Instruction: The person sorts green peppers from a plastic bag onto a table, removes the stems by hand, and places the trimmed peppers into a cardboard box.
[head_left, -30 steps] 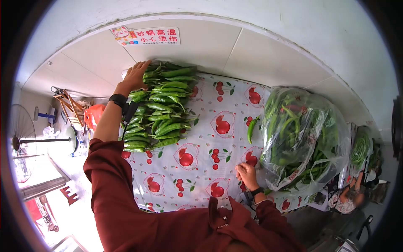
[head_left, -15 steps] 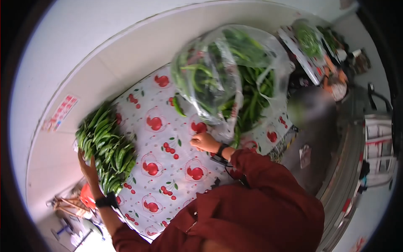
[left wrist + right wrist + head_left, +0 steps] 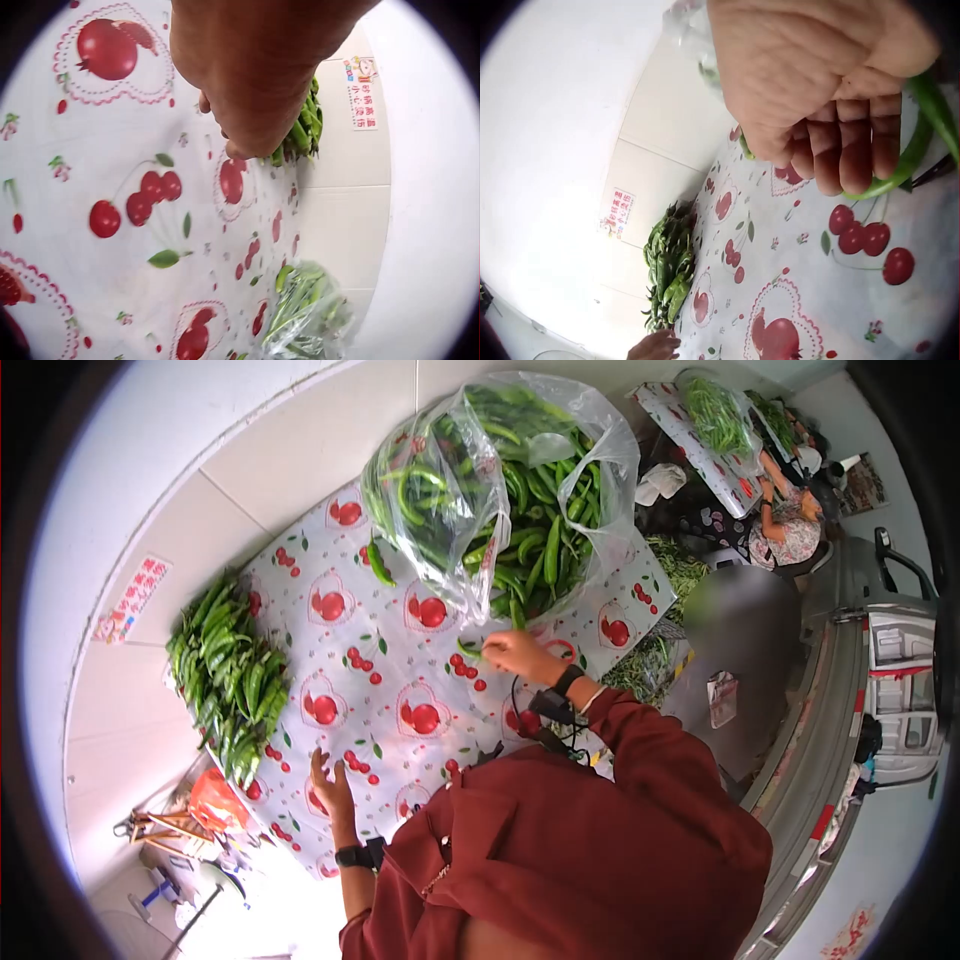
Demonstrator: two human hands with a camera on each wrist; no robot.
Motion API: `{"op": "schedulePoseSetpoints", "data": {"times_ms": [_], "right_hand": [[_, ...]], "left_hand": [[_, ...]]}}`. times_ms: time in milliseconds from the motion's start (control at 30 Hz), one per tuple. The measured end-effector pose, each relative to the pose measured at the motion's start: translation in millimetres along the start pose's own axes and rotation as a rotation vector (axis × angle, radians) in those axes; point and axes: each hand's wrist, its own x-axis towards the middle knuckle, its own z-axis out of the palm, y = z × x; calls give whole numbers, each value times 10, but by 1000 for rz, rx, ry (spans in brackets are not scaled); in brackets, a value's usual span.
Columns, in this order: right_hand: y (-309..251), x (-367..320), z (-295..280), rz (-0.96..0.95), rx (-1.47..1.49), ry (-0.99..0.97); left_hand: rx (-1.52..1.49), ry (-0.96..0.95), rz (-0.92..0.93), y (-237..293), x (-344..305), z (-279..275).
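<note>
head: our left hand point(image 3: 333, 790) hangs relaxed over the cloth point(image 3: 380, 622); our right hand point(image 3: 522, 657) is at a green pepper point(image 3: 467, 649) near the bag point(image 3: 480, 565). left wrist: we see a pepper pile point(image 3: 307, 126) beyond. right wrist: bent fingers point(image 3: 855, 154) overlap the pepper; we cannot tell whether they grip it.

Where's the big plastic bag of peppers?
In the head view, the clear plastic bag of peppers is at upper centre on the fruit-print tablecloth, just beyond the right hand and right of the pepper pile.

Room over tablecloth point(image 3: 385, 625) between pepper pile point(image 3: 225, 670) and bag point(image 3: 612, 450); loose pepper point(image 3: 379, 563) obstructs beside bag.
</note>
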Motion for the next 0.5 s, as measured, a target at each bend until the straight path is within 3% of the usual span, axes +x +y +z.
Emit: {"op": "schedulePoseSetpoints", "data": {"times_ms": [67, 233, 367, 500], "right_hand": [[-19, -185, -182, 52, 5, 0], [361, -496, -622, 23, -108, 298], [371, -692, -838, 105, -107, 348], [243, -645, -923, 164, -1, 404]], "left_hand": [[68, 12, 78, -76, -85, 49], [333, 45, 224, 6, -244, 58], [336, 33, 205, -94, -266, 84], [228, 26, 183, 148, -81, 170]]}}
